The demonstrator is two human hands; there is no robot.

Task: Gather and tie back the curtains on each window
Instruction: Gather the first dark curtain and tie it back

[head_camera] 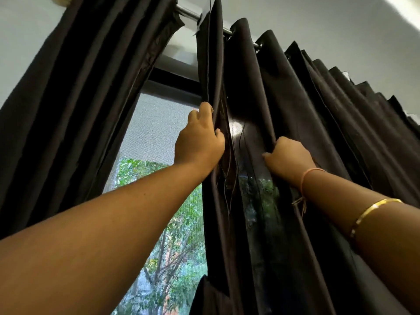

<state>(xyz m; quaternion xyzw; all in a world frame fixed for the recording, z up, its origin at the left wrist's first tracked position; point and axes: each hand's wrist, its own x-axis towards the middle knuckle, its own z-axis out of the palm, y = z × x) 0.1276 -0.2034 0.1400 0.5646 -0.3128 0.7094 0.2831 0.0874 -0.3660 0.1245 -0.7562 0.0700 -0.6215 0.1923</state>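
Observation:
Two dark brown curtains hang from a metal rod (186, 10) over a window. The left curtain (75, 98) is bunched to the left side. The right curtain (318, 133) hangs in deep folds across the right part of the window. My left hand (200, 139) grips the right curtain's inner edge, fingers curled round the hem. My right hand (287, 155) grips a fold of the same curtain a little to the right and lower. A thin sheer strip of that curtain shows between my two hands. No tie-back is in view.
Between the curtains the window (159, 137) shows a mesh screen above and green trees (168, 246) outside below. A dark window frame (172, 76) runs along the top. White wall and ceiling (318, 17) lie above the rod.

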